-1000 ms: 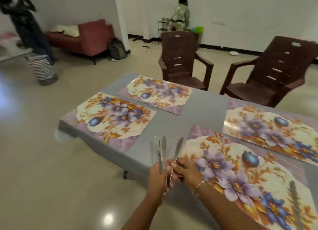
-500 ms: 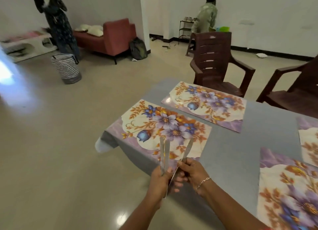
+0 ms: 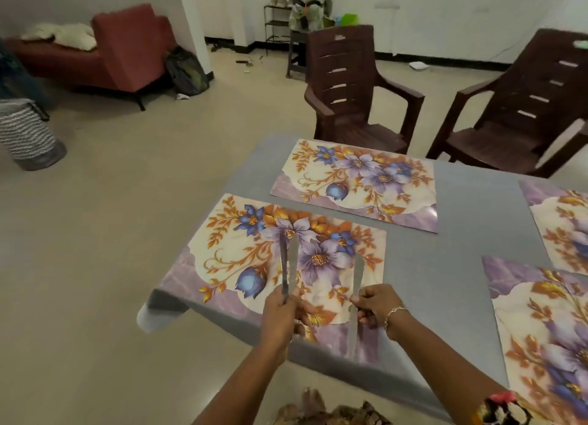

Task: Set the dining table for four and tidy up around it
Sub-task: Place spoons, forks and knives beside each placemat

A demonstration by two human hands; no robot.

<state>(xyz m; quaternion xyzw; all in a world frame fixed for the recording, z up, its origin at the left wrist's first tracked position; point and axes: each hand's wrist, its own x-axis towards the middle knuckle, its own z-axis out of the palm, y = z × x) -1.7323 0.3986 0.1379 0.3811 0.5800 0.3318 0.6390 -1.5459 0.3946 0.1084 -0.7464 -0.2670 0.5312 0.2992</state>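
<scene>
Over the corner placemat [image 3: 229, 243], in the head view, two knives [image 3: 292, 259] were gripped by the left hand [image 3: 281, 318] and a third knife [image 3: 357, 275] pinched by the right hand [image 3: 378, 307]; laid overhanging the table [image 3: 461, 233] edge, it could be knocked off.

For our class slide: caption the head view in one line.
Left hand grips two knives, right hand holds a third knife, over a floral placemat on a grey table.
</scene>
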